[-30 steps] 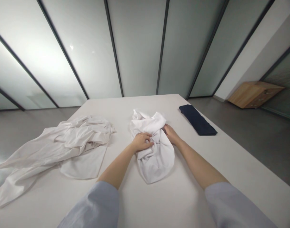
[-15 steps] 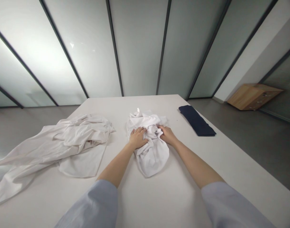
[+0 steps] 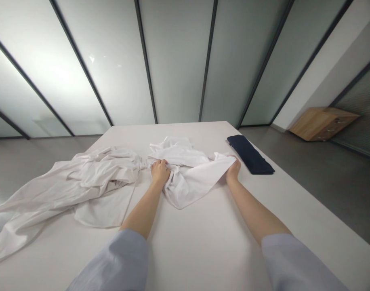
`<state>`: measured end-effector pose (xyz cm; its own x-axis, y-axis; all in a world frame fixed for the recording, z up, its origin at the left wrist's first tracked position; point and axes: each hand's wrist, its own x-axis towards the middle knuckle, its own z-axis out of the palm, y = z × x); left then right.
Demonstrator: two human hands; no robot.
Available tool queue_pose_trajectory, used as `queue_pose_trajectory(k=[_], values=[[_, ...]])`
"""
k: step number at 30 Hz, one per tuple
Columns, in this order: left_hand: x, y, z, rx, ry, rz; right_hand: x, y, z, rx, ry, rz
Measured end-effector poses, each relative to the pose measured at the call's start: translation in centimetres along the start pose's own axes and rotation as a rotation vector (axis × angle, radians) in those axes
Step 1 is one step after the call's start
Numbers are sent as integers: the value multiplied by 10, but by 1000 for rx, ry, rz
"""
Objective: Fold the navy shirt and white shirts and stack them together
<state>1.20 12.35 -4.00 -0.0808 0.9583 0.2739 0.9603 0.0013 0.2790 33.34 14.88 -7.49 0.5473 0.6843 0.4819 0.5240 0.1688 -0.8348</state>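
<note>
My left grip point(image 3: 160, 171) and right grip point(image 3: 233, 169), farther apart than half a second ago, clamp a wrinkled white cloth point(image 3: 191, 182) at the frame's centre, its compact bundle now drawn wide across the counter point(image 3: 185, 250), left of a flat, oblong folded navy cloth point(image 3: 250, 154).

This looks like an office or a meeting room. A wall of tall frosted glass panels point(image 3: 179, 60), set between dark frames point(image 3: 144, 52), stands behind a broad, plain white counter point(image 3: 197, 250). The floor point(image 3: 312, 169) is smooth and grey. At the right, near a white strip of wall point(image 3: 316, 76), sits a low wooden cabinet point(image 3: 321, 123) whose drawers have small handles, the sort kept in offices.
</note>
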Motion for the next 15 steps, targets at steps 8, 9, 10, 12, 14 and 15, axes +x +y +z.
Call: queue_pose_trajectory(k=[8, 9, 10, 12, 14, 15], values=[[-8, 9, 8, -67, -125, 259, -6, -10, 17, -157, -666, -286], [-9, 10, 9, -75, -130, 276, -9, -12, 19, -207, -754, -360], [-9, 10, 10, -82, -134, 286, -13, -14, 21, -261, -808, -423], [-9, 10, 10, -92, -144, 290, -19, -18, 22, -375, -831, -484], [-10, 11, 9, -100, -148, 279, -21, -22, 20, -477, -812, -467], [-10, 11, 9, -100, -145, 268, -22, -25, 19, -518, -802, -453]])
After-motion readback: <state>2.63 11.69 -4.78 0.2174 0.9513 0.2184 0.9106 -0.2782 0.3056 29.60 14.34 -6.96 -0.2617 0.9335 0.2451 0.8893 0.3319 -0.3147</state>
